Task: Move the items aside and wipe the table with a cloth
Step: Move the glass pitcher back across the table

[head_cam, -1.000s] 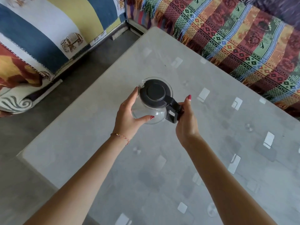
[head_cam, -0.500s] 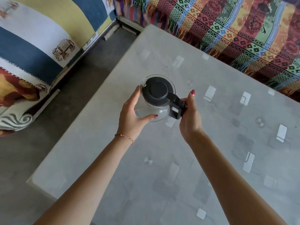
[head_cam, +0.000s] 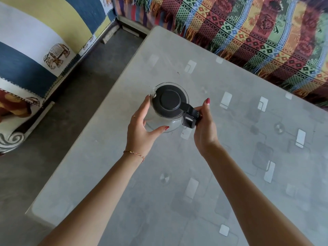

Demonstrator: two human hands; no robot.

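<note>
A clear glass jug (head_cam: 165, 121) with a black lid and a black handle is above the grey patterned table (head_cam: 195, 174), near its far left part. My left hand (head_cam: 142, 128) cups the jug's glass side, thumb under the belly. My right hand (head_cam: 204, 128) grips the black handle on the jug's right. I cannot tell whether the jug rests on the table or is held just off it. No cloth is in view.
A sofa with a striped, fringed throw (head_cam: 257, 32) runs along the table's far edge. A seat with a blue, white and yellow cover (head_cam: 35, 41) stands to the left across a strip of dark floor (head_cam: 62, 130).
Both hands have kept their hold on the jug. The view has shifted, so the table's left edge and more floor show; the jug has barely moved against the table.
</note>
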